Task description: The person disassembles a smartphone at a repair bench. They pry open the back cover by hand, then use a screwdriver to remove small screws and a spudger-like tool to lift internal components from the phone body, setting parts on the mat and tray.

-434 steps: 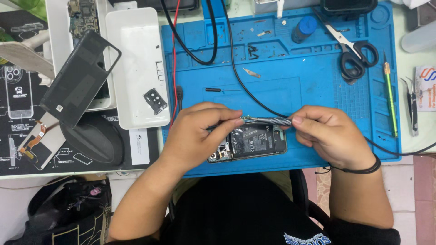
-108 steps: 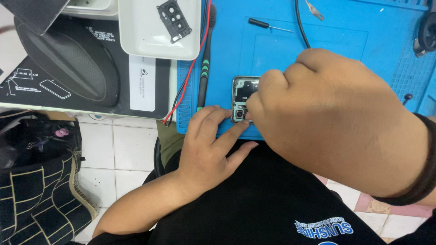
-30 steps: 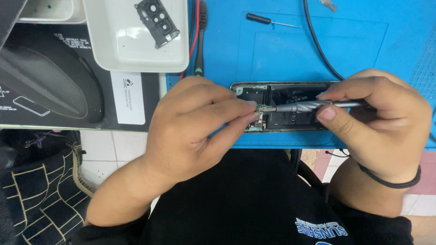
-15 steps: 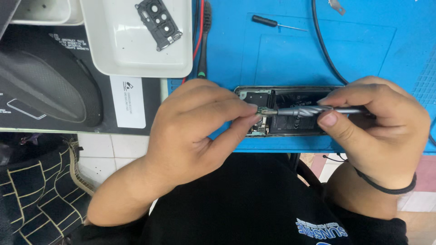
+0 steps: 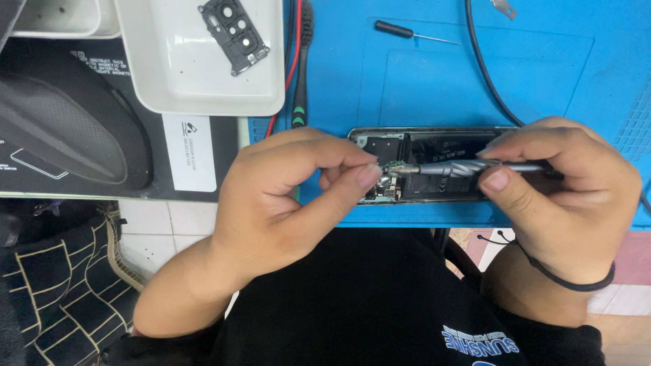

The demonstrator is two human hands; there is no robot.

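Opened phone (image 5: 434,166): black innards, silver frame (lying sideways). Right hand (image 5: 563,196) pinches grey screwdriver (image 5: 468,167); left hand (image 5: 285,196) fingertips pinched together at its tip. White rectangular label (image 5: 190,152) left.

A blue mat (image 5: 542,74) covers the table. An open phone (image 5: 441,166) lies on the mat near its front edge. A small screwdriver (image 5: 407,32) lies farther back. A white tray (image 5: 196,74) sits left of the mat, beside a black mouse (image 5: 68,129).
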